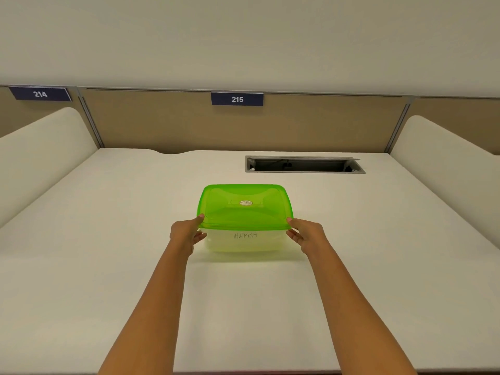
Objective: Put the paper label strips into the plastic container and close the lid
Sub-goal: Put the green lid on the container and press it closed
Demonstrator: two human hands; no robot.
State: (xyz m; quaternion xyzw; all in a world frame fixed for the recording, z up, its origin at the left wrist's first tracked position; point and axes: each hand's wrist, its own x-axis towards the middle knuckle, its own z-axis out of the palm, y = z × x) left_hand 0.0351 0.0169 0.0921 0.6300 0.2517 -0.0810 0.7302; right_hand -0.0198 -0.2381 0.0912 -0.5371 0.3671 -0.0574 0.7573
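Plastic container (244, 240) at centre frame, standing on white desk (108, 266), translucent body with handwritten marking on near wall. Green lid (244, 205) seated on top, small oval sticker (245, 203) at its middle. Left hand (186, 234) at lower-left corner of lid, thumb on lid edge, fingers spread against container side, gripping that corner. Right hand (307, 235) mirrored at lower-right corner, thumb on lid edge, fingers touching side wall, gripping likewise. Both forearms bare, reaching up from bottom of frame. Contents of container not discernible through cloudy wall. Rectangular cable hatch (304, 164) open in desk, upper right of container, well apart from it. Tan partition (162, 120) across upper middle, bearing blue plate "215" (237, 99) above container and blue plate "214" (40, 93) at upper left. White curved dividers at left and right edges.
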